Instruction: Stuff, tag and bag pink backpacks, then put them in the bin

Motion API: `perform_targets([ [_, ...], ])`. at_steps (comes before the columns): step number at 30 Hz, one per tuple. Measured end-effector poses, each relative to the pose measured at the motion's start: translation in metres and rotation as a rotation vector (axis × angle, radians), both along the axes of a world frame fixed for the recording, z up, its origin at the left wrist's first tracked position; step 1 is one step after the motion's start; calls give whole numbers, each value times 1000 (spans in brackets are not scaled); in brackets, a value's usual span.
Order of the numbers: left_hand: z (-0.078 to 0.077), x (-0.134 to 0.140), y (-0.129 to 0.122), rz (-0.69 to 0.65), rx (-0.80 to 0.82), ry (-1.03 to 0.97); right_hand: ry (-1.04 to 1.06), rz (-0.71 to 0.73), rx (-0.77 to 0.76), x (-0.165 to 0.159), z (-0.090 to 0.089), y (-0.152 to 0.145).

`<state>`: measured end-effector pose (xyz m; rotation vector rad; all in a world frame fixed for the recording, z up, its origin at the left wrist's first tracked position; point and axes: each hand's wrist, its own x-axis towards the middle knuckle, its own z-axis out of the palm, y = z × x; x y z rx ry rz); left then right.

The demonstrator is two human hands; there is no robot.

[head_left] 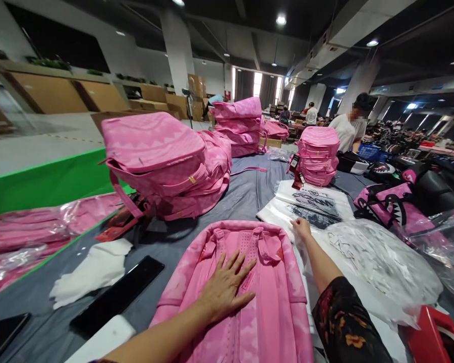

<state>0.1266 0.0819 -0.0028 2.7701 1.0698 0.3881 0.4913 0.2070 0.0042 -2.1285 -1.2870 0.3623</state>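
A pink backpack (267,307) lies in front of me with its strap side up. My left hand (227,285) rests flat on its back panel, fingers spread. Just beyond the backpack's right edge, my right hand (301,229) is closed at the edge of the white printed plastic bags (314,199), its fingertips pinched on a bag. How much of the bag is between the fingers is partly hidden. Clear plastic bags with a printed pattern (382,262) spread to the right of my right forearm.
Pink backpacks are piled at left (155,151), farther back (238,126) and at right (318,156). A black phone (117,295), white cloth (93,272) and red tape dispenser (433,333) lie nearby. Left stands a green-walled bin (49,179). A co-worker (348,126) stands across the table.
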Motion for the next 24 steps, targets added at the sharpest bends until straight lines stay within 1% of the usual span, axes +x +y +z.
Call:
perform_targets([
  [2, 0, 0, 0, -4, 3, -11, 13, -33, 52, 10, 10, -1],
  [4, 1, 1, 0, -3, -16, -13, 13, -43, 102, 16, 24, -5],
  [6, 2, 3, -1, -1, -37, -18, 10, -15, 142, 17, 42, -11],
  [8, 4, 4, 0, -2, -57, -27, 3, 55, 181, 11, 66, -19],
  [10, 5, 4, 1, -4, -83, -34, -13, 155, 223, -5, 93, -29],
  [12, 6, 4, 2, -11, -102, -56, -47, 270, 263, -32, 117, -42],
  [14, 11, 4, 2, -21, -121, -141, -92, 381, 288, -66, 133, -61],
  [15, 15, 4, 1, -22, -148, -229, -109, 432, 293, -85, 137, -73],
  [17, 27, 5, -4, 25, -312, -549, -169, 518, 299, -122, 136, -101],
  [19, 40, 5, -14, 125, -541, -921, -295, 596, 296, -155, 125, -131],
  [20, 46, 4, -20, 190, -644, -1071, -375, 628, 292, -169, 118, -146],
  [21, 51, 4, -26, 257, -722, -1177, -451, 655, 284, -182, 111, -159],
  [22, 55, 2, -33, 320, -770, -1243, -509, 676, 274, -193, 103, -171],
  [24, 57, -2, -45, 435, -823, -1318, -540, 689, 244, -212, 91, -189],
])
